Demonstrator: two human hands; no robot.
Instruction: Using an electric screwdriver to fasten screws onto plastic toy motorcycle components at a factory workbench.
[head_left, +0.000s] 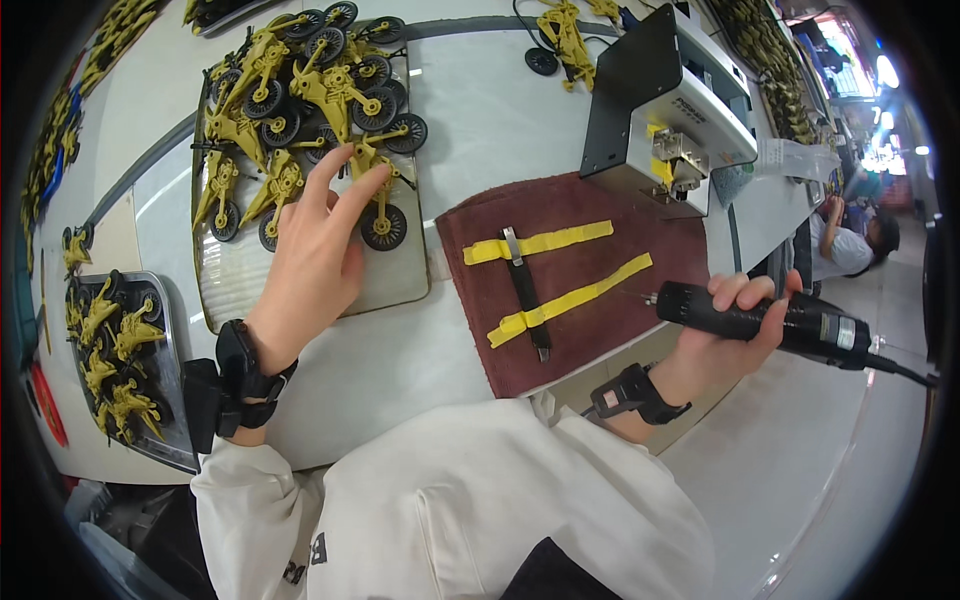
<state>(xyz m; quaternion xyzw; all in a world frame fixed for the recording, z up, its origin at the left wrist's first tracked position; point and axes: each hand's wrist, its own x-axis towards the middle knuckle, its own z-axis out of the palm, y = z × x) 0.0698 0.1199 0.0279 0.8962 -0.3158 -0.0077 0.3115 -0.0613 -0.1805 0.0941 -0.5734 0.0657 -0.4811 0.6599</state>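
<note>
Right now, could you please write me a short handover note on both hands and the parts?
Left hand: open, fingers touching a yellow toy motorbike frame with black wheels in the pile on the clear tray.
Right hand: gripping the black electric screwdriver, held off the bench edge.
Dark red cloth mat: no bike on it.
Left: many bikes lie on the tray.

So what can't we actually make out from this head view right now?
- Left hand: fingertips lie on a yellow toy motorcycle; the palm hides whether there is any grip.
- Electric screwdriver: the right hand covers its middle; the bit is too small.
- Tray of yellow parts: the fisheye rim blurs it.
</note>
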